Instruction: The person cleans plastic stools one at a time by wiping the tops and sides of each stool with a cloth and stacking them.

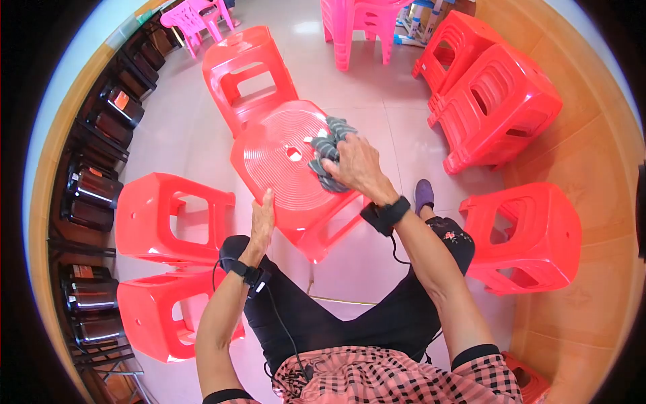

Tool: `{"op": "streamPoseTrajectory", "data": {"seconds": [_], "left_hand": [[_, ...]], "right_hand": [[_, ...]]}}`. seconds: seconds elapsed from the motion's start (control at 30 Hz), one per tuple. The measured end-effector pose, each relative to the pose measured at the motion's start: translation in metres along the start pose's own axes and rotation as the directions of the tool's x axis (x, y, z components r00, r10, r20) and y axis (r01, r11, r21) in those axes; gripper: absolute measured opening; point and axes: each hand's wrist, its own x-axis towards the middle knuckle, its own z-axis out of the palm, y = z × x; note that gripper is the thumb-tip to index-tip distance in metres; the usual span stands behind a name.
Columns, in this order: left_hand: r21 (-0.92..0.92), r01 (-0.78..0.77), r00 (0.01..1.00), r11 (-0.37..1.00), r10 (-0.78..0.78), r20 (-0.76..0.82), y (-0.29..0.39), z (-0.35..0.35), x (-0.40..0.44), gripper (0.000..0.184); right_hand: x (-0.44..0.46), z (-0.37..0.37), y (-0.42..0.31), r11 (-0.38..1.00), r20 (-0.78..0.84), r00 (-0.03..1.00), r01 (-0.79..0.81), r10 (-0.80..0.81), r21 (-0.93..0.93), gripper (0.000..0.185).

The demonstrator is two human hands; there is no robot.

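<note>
A red plastic stool (pixel 269 158) stands upright between my knees, its round ridged seat with a small central hole facing me. My right hand (pixel 358 165) presses a bunched grey striped cloth (pixel 326 149) onto the right side of that seat, fingers closed on it. At the seat's lower left edge, my left hand (pixel 263 219) rests against the rim with its fingers stretched out. Its far side is hidden, and no object shows in it.
Another red stool (pixel 249 71) stands just behind. Two red stools (pixel 168 219) are at left, one (pixel 531 236) at right. Stacked red stools (pixel 498 101) stand by the orange wall (pixel 585 155). Pink chairs (pixel 356 27) are at the back, dark glossy containers (pixel 94 185) along the left.
</note>
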Motion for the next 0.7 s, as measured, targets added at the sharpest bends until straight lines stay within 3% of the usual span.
{"op": "streamPoseTrajectory", "data": {"seconds": [0.1, 0.17, 0.3, 0.37, 0.43, 0.5, 0.63, 0.7], "left_hand": [[0.016, -0.056, 0.994, 0.998, 0.054, 0.096, 0.005, 0.006, -0.038, 0.065], [0.131, -0.170, 0.980, 0.977, 0.154, 0.125, 0.022, 0.019, -0.070, 0.058], [0.193, -0.079, 0.984, 0.978, 0.046, 0.170, 0.018, 0.036, -0.080, 0.053], [0.196, -0.124, 0.974, 0.973, 0.082, 0.212, 0.017, 0.043, -0.082, 0.052], [0.192, -0.177, 0.960, 0.965, 0.126, 0.251, 0.023, 0.048, -0.084, 0.052], [0.258, -0.122, 0.965, 0.958, 0.053, 0.258, 0.029, 0.047, -0.086, 0.051], [0.158, -0.154, 0.960, 0.975, 0.110, 0.259, 0.009, 0.043, -0.078, 0.051], [0.255, -0.150, 0.963, 0.955, 0.083, 0.255, 0.022, 0.045, -0.083, 0.054]], "right_hand": [[-0.052, -0.017, -0.006, 1.000, 0.000, 1.000, 0.027, -0.027, -0.011, 0.042], [-0.088, -0.031, -0.013, 0.999, 0.025, 0.999, 0.026, -0.026, -0.020, 0.041], [-0.133, -0.051, -0.013, 0.999, 0.106, 0.994, 0.041, -0.041, 0.006, 0.042], [-0.139, -0.057, -0.007, 1.000, 0.159, 0.987, 0.007, -0.008, 0.005, 0.041], [-0.137, -0.053, 0.004, 0.999, 0.144, 0.989, 0.037, -0.039, 0.014, 0.040], [-0.123, -0.049, 0.013, 0.995, 0.128, 0.987, 0.093, -0.095, 0.021, 0.037], [-0.047, -0.033, 0.034, 0.993, 0.059, 0.993, 0.105, -0.102, -0.046, 0.038], [0.003, -0.022, 0.038, 0.991, 0.102, 0.993, 0.073, -0.062, -0.109, 0.042]]}}
